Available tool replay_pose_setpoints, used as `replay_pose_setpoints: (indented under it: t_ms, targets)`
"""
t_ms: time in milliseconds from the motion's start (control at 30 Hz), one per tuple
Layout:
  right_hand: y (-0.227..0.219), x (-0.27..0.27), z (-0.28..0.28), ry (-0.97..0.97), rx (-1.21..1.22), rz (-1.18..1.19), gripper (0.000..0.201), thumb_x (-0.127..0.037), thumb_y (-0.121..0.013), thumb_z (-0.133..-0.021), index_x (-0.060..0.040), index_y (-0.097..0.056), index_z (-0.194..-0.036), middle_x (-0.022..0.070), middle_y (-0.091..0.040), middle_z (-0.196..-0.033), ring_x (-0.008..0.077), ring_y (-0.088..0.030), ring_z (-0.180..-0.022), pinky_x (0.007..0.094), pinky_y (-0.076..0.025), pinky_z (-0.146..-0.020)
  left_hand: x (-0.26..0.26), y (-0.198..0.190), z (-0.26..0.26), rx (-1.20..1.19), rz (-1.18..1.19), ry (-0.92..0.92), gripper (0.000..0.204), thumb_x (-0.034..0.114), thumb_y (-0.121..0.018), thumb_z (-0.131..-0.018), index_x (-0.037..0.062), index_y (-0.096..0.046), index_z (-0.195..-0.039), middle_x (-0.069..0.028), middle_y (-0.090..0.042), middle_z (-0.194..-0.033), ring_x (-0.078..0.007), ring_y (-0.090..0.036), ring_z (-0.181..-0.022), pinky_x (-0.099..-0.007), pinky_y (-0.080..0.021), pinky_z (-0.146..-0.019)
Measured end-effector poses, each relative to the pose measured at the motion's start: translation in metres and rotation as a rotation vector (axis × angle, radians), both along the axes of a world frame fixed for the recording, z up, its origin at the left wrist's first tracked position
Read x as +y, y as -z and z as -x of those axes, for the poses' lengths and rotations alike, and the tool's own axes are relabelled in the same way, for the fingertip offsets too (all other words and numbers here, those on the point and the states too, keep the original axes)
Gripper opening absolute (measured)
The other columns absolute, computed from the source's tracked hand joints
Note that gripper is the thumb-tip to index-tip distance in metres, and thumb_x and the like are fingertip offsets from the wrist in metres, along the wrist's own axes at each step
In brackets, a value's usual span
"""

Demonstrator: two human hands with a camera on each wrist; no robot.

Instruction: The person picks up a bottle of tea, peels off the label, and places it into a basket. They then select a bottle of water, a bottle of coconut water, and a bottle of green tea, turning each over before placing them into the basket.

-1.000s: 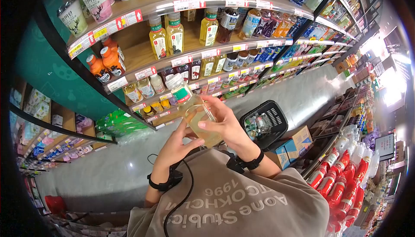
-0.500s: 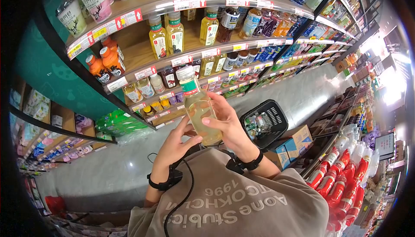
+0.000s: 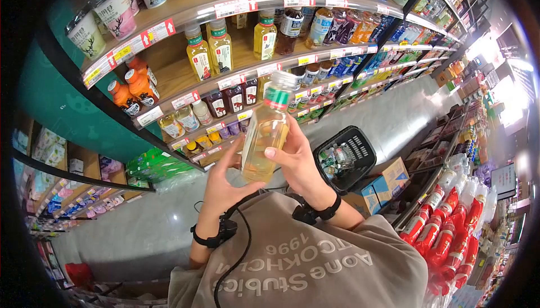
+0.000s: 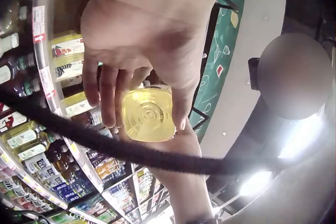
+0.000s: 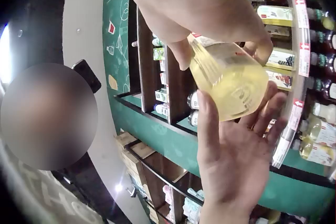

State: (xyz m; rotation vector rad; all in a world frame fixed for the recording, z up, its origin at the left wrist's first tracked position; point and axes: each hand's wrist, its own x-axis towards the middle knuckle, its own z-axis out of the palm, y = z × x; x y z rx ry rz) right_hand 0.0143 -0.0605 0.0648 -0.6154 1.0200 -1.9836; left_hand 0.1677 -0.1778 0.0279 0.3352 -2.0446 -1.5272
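A square-sided clear bottle (image 3: 263,148) of pale yellow drink, with a green band below its pale cap, tilts cap-up in front of the shelves. My right hand (image 3: 302,167) grips it from the right, the thumb lying across its near face. Beside the lower left of the bottle is my left hand (image 3: 221,183), palm turned toward it, thumb and fairly straight fingers spread loosely about the base. The left wrist view looks onto the bottle's flat base (image 4: 149,115) between that thumb and those fingers. In the right wrist view the left thumb (image 5: 209,121) lies along the bottle's lower edge.
Similar yellow bottles (image 3: 220,49) stand on the middle shelf, near orange bottles (image 3: 142,87). Tubs (image 3: 115,13) line the shelf above. A black basket (image 3: 360,149) with bottles inside sits on the floor, beside a cardboard box (image 3: 391,179). Red-wrapped packs (image 3: 444,223) are at right.
The bottle has risen, turned more upright and then leaned its cap to the right, with my right hand still gripping it. My left hand has opened slightly around the base.
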Motion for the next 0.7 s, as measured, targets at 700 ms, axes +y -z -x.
replay_pose_setpoints:
  t_ms: [700]
  targets:
    - [-0.011, 0.012, 0.011, 0.000, -0.109, 0.140, 0.070, -0.004, -0.075, -0.086, -0.0043, -0.039, -0.146, 0.0168, -0.062, -0.136, 0.0288, -0.058, -0.129, 0.0439, -0.046, -0.108, -0.010, -0.042, 0.027, 0.312, -0.312, -0.177, 0.066, 0.013, -0.074, -0.088, 0.0032, -0.046, -0.146, -0.0084, -0.066, -0.114, -0.0131, -0.064, -0.094, -0.0276, -0.052, -0.082]
